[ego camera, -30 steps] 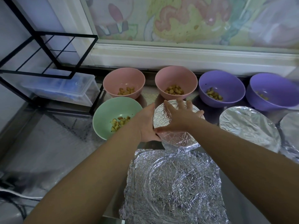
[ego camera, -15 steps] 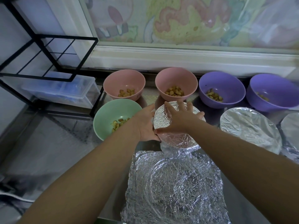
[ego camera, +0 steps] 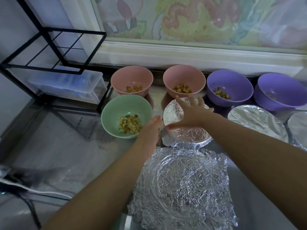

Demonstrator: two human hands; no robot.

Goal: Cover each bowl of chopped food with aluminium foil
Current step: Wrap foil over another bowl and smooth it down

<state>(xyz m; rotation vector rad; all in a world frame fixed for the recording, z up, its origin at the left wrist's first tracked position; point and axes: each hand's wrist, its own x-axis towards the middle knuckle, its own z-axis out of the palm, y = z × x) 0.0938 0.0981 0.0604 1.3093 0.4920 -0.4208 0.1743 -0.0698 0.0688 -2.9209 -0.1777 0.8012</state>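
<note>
Five bowls uncovered. R hand (ego camera: pixel 191 117) fingers flat, sealing foiled bowl (ego camera: pixel 187 136); L hand (ego camera: pixel 149 130) loose alongside. Nxt: foil sheet (ego camera: pixel 182 188) over green bowl (ego camera: pixel 119 104).

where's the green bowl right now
Head view, left of centre: the green bowl sits uncovered just in front of the left pink bowl, left of the nearest foil-covered bowl.

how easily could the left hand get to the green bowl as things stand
Probably easily, yes: the left hand is open right beside the green bowl, with nothing between them. The right hand presses the foil-covered bowl.
</note>
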